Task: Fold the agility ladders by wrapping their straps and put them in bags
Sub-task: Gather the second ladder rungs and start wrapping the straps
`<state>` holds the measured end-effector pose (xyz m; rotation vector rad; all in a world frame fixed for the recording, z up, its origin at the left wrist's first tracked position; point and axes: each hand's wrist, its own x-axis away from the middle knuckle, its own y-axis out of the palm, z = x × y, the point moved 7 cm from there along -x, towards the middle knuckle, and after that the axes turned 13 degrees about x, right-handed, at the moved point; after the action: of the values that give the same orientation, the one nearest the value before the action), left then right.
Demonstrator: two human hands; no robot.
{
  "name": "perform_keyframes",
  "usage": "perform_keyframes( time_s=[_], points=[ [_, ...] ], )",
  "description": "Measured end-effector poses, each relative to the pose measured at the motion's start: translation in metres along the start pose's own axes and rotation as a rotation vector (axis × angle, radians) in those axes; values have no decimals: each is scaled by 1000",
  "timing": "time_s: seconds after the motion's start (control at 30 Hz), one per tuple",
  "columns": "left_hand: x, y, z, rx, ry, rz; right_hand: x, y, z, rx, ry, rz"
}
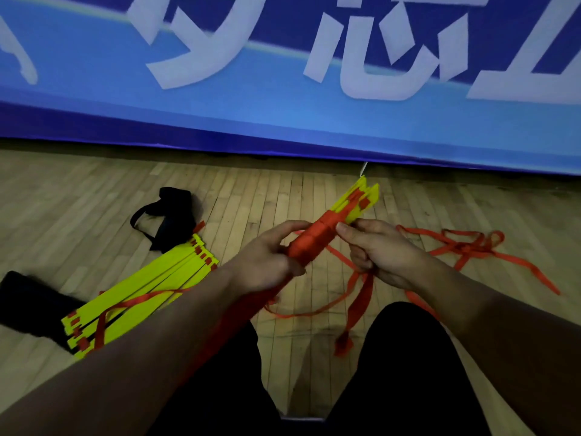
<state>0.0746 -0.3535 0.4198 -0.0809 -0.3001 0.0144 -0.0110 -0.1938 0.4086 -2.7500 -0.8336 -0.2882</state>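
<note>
Currently gripping the wrapped ladder bundle (pixel 327 234) in left hand (pixel 267 262), long axis pointing up-right, away. Right hand (pixel 380 253) just beside, fingers curled round loose red strap (pixel 361 291), thumb touching the wraps.

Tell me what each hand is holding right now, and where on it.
Left hand grips the ladder bundle round its strap-wrapped near end. Right hand pinches the loose red strap beside the wrapped middle.

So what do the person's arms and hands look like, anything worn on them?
Both forearms are bare up to the frame edge, no sleeves showing. The left hand and right hand are ungloved, with no watch, ring or bracelet visible. Dim light hides finer detail.
</note>
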Motion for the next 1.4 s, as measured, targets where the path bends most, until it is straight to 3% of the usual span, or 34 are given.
perform_keyframes(
  time_s=[0.07, 0.13, 0.27, 0.33, 0.4, 0.47, 0.6, 0.7, 0.73, 0.83, 0.9, 1.0, 1.2, 1.4],
  points=[
    [2, 2, -1, 196, -89, -55, 1, 1, 1, -75, 13, 6],
    [2, 4, -2, 193, -103, -74, 0, 2, 1, -82, -1, 33],
    [1, 15, -1, -751, 71, -8, -3, 4, -3, 17, -34, 140],
    [3, 21, 4, -885, 206, 98, -4, 3, -6, 40, -46, 156],
    [2, 11, 6, -754, 278, 178, -3, 1, -7, 96, -51, 145],
    [-2, -3, 6, -530, 239, 185, -3, -4, -3, 146, -40, 121],
    [0, -3, 0, -35, 26, -20, -2, -5, 2, 81, -25, 62],
    [3, -4, 0, 70, -82, -98, -1, 0, 1, -51, -10, 49],
    [3, -2, 2, -37, -76, -111, -1, 0, -1, -47, -13, 69],
    [1, 11, 0, -710, 12, -60, -2, -3, -6, 72, -22, 169],
    [1, 16, 0, -861, 151, 49, -2, -4, -7, 117, -32, 193],
    [-2, 3, 3, -666, 251, 114, -1, -5, -7, 126, -50, 138],
    [0, -6, 0, 69, -5, -50, 1, -18, 2, 198, -20, 166],
    [3, -4, -1, 117, -126, -144, 4, 4, 5, -165, 46, -65]
  ],
)
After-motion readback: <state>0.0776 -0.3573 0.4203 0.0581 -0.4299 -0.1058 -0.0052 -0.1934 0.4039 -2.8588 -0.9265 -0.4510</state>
